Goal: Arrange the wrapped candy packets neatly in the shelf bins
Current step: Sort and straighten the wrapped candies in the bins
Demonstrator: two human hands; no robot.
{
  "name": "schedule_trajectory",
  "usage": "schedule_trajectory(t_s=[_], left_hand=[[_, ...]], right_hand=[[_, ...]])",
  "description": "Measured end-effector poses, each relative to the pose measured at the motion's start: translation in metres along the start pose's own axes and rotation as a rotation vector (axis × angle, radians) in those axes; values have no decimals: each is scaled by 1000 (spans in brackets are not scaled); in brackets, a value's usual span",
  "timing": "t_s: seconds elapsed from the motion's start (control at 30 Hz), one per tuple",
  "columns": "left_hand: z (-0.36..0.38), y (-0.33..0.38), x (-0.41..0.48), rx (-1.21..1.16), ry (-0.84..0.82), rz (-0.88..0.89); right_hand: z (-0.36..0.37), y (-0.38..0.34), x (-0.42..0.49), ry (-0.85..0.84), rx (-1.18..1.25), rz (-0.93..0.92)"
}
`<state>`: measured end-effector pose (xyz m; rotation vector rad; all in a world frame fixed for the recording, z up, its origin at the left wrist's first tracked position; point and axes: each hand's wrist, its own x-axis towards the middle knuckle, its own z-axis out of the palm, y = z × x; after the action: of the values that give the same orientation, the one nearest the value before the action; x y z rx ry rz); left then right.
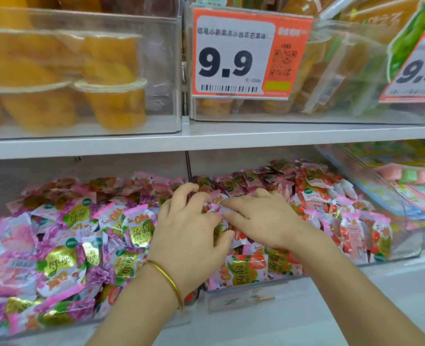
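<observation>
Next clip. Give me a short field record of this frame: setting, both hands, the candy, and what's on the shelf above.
setting: shop shelf with clear bins
left hand: fingers curled over the candy packets where the two lower bins meet; grip unclear; gold bangle on wrist
right hand: fingers nearly straight, resting on the packets
lower left bin: purple packets, loosely heaped
lower right bin: red packets, loosely heaped
shelf above: fruit cups, price tag reading 9.9
</observation>
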<state>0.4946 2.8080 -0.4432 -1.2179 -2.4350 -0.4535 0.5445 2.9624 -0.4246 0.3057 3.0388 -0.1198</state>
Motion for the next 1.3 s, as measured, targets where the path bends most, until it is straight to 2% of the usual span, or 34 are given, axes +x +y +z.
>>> schedule_trajectory(t_s=[0.2,0.4,0.5,0.6,0.73,0.97,1.2,1.3], left_hand=[[2,-1,-1,-80,2,-25],[-1,-2,-1,-191,-20,-73],[-3,-4,2,-242,-23,-92],[-3,-5,4,-289,3,-110],[-2,-6,3,-307,14,-105],[-1,-7,2,-331,3,-101],[-6,-10,-1,-409,23,-66],[-18,-14,-4,-554,99,-104]], right_hand=[[0,-5,9,9,83,-8],[-5,-6,9,-88,66,-49],[-1,-5,8,7,178,-56],[3,-4,16,142,251,64],[5,-10,22,60,88,166],[3,-11,30,-24,117,209],[4,-7,17,225,242,80],[-1,-13,6,165,204,-63]])
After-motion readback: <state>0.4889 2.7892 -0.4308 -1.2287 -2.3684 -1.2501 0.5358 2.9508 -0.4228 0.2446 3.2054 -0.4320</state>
